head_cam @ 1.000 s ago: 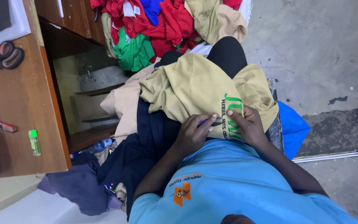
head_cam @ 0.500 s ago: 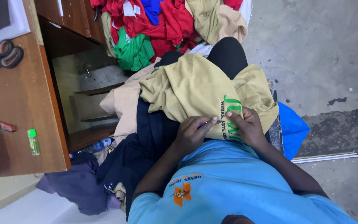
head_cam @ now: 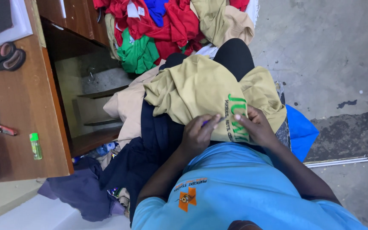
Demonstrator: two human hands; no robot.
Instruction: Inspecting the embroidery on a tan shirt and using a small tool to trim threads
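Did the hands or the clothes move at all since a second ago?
Hardly. The left hand and right hand stay on the printed part of the khaki shirt, fingers shifting only slightly; the left hand keeps a small blue tool. The scissors, the green lighter and the clothes pile stayed put.

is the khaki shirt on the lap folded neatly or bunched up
Bunched up. The khaki cotton shirt lies in loose rumpled folds over the lap, its green-printed part pinched between the left hand and right hand.
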